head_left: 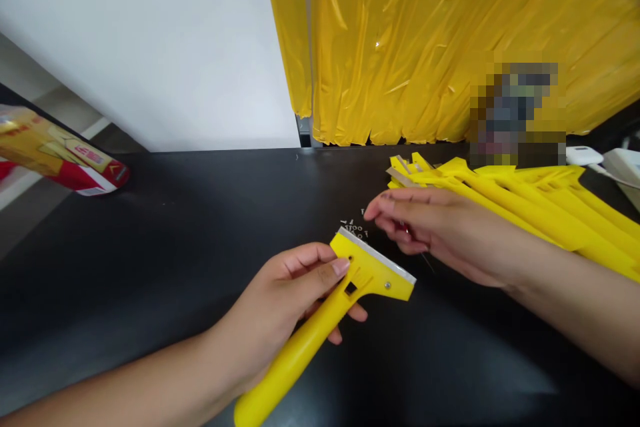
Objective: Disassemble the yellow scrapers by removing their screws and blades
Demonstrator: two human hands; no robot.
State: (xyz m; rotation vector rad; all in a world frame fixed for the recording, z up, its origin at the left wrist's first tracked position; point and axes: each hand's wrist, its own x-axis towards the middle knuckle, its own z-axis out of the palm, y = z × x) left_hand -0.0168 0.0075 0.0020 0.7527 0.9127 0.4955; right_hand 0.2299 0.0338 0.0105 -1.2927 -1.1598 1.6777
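My left hand (305,280) is wrapped round a yellow scraper (320,327), its thumb on the head beside a small round hole. A metal strip runs along the scraper's front edge, and one screw shows near the head's right corner. Beyond the blade, a small heap of screws and nuts (354,230) lies on the black table (225,213). Over the right side of this heap is my right hand (425,220), fingers curled together. A bit of red and a thin line show below its fingers; what it holds is mostly hidden.
Several more yellow scrapers (530,203) are piled at the right, partly behind my right forearm. A yellow and red packet (65,153) lies at the left. Yellow plastic sheeting (390,47) and a white panel (175,47) stand behind the table. A white plug (584,155) with a cable is at far right.
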